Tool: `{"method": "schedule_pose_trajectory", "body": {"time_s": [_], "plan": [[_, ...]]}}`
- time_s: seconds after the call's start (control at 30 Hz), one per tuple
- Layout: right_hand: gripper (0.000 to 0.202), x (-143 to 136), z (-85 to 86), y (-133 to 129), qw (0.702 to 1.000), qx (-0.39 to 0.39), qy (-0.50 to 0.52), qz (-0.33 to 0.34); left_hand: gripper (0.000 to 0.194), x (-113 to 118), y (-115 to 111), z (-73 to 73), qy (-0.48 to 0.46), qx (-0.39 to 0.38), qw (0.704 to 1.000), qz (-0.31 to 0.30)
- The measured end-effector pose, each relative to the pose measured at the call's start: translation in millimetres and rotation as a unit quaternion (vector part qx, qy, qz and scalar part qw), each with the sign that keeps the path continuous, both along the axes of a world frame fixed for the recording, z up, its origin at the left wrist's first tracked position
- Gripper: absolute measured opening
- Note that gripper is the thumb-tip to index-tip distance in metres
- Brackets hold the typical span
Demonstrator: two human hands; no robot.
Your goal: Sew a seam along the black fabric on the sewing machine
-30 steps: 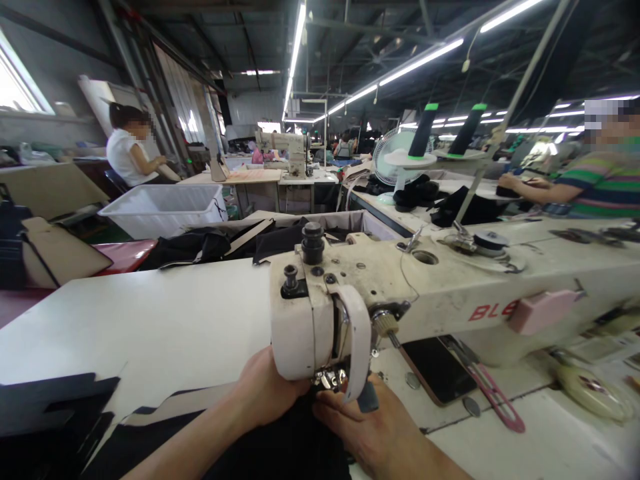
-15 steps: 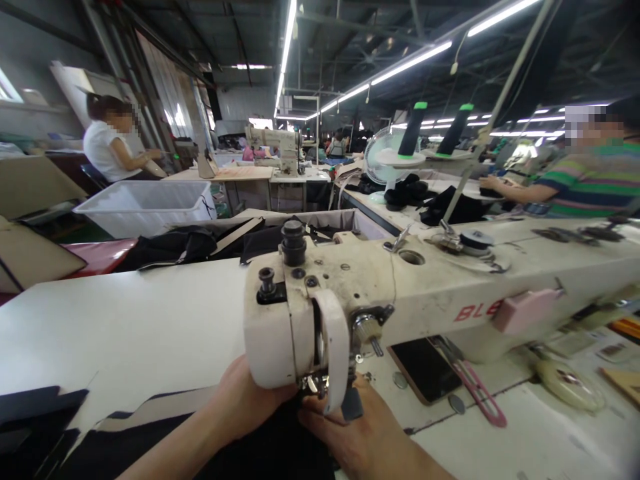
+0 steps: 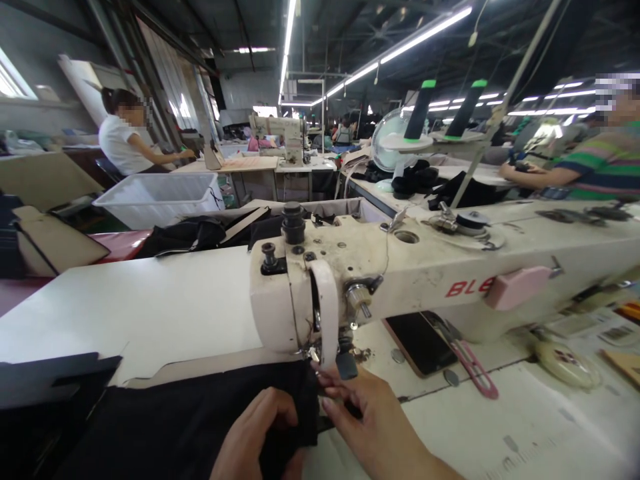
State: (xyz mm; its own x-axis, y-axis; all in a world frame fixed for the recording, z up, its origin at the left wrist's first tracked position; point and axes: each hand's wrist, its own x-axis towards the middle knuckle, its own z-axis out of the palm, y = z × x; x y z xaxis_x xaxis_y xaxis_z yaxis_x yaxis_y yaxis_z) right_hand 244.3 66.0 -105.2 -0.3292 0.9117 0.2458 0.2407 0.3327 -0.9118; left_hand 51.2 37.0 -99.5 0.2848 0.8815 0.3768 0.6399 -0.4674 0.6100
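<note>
Black fabric (image 3: 195,407) is spreading toward ten o'clock from the left hand (image 3: 257,430), which is curving loosely over it, thumb apart. Its edge is lying at nine o'clock of the right hand (image 3: 375,417); whether that hand is gripping, I cannot tell.

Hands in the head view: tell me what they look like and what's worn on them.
The left hand and right hand are both ungloved. No ring or watch shows on the parts in sight. No sleeve shows either; the frame's bottom edge cuts both arms off.
</note>
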Motion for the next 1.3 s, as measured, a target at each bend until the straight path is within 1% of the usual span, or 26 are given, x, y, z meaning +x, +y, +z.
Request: {"method": "schedule_pose_trajectory", "body": {"time_s": [0.03, 0.07, 0.1, 0.13, 0.17, 0.2, 0.23, 0.3, 0.37, 0.43, 0.5, 0.57, 0.6, 0.7, 0.8, 0.87, 0.97, 1.03, 1.1, 1.2, 1.3], "plan": [[0.031, 0.0, -0.1, -7.6, 0.988, -0.123, 0.097, 0.004, 0.032, -1.3, 0.6, 2.8, -0.009, -0.023, 1.0, -0.006], [0.038, -0.3, 0.5, -14.8, 0.95, -0.244, 0.191, 0.023, 0.03, -2.5, 1.0, 4.8, -0.017, -0.05, 0.999, -0.004], [0.045, -1.1, 2.1, -21.1, 0.9, -0.341, 0.267, 0.054, 0.029, -3.4, 1.0, 6.0, -0.022, -0.076, 0.997, 0.003], [0.051, -2.2, 4.4, -26.2, 0.855, -0.403, 0.313, 0.087, 0.028, -4.0, 1.0, 6.4, -0.027, -0.097, 0.995, 0.009], [0.053, -3.6, 7.4, -30.1, 0.824, -0.442, 0.337, 0.111, 0.028, -4.3, 0.8, 6.4, -0.033, -0.114, 0.993, 0.016], [0.051, -5.2, 10.6, -32.6, 0.805, -0.465, 0.348, 0.124, 0.028, -4.3, 0.5, 6.3, -0.039, -0.128, 0.991, 0.022], [0.048, -7.0, 13.7, -34.0, 0.795, -0.478, 0.352, 0.123, 0.027, -4.2, 0.3, 6.2, -0.045, -0.14, 0.989, 0.025], [0.041, -10.3, 18.8, -34.7, 0.786, -0.495, 0.357, 0.101, 0.026, -3.7, -0.3, 6.8, -0.056, -0.161, 0.985, 0.025], [0.041, -13.1, 21.7, -34.4, 0.773, -0.511, 0.367, 0.082, 0.025, -3.2, -0.9, 8.7, -0.071, -0.173, 0.982, 0.022], [0.04, -15.6, 22.6, -34.4, 0.755, -0.526, 0.388, 0.058, 0.024, -3.0, -1.4, 11.0, -0.091, -0.179, 0.98, 0.018], [0.039, -18.4, 22.2, -34.8, 0.738, -0.536, 0.408, 0.021, 0.021, -3.2, -1.8, 12.6, -0.106, -0.178, 0.978, 0.009], [0.041, -21.8, 20.6, -34.8, 0.735, -0.535, 0.416, -0.012, 0.018, -3.7, -1.9, 13.0, -0.108, -0.175, 0.979, -0.003], [0.043, -23.6, 19.4, -34.6, 0.741, -0.529, 0.413, -0.019, 0.017, -4.1, -1.8, 12.8, -0.107, -0.174, 0.979, -0.006], [0.043, -28.2, 14.4, -33.6, 0.761, -0.513, 0.397, -0.014, 0.017, -4.9, -0.9, 11.8, -0.105, -0.18, 0.978, -0.01], [0.039, -30.1, 11.3, -33.1, 0.766, -0.51, 0.392, -0.014, 0.015, -4.6, 0.4, 12.1, -0.1, -0.178, 0.979, -0.008], [0.035, -30.2, 12.8, -33.4, 0.762, -0.511, 0.396, -0.015, 0.015, -3.9, 0.7, 13.3, -0.093, -0.174, 0.98, -0.01], [0.032, -28.9, 19.5, -34.7, 0.759, -0.51, 0.405, -0.005, 0.014, -3.2, -0.6, 14.5, -0.086, -0.162, 0.983, -0.021], [0.034, -27.6, 23.1, -35.8, 0.769, -0.5, 0.398, 0.011, 0.009, -3.0, -2.1, 13.8, -0.083, -0.146, 0.986, -0.023], [0.039, -26.1, 22.9, -36.8, 0.789, -0.483, 0.378, 0.024, 0.002, -2.4, -3.4, 12.1, -0.082, -0.135, 0.987, -0.026], [0.042, -24.9, 16.4, -38.0, 0.813, -0.461, 0.353, 0.038, 0.012, -0.4, -4.2, 10.5, -0.087, -0.127, 0.987, -0.036], [0.043, -25.7, 9.7, -38.7, 0.818, -0.454, 0.352, 0.037, 0.012, 2.4, -3.6, 12.8, -0.083, -0.134, 0.987, -0.032]]}}
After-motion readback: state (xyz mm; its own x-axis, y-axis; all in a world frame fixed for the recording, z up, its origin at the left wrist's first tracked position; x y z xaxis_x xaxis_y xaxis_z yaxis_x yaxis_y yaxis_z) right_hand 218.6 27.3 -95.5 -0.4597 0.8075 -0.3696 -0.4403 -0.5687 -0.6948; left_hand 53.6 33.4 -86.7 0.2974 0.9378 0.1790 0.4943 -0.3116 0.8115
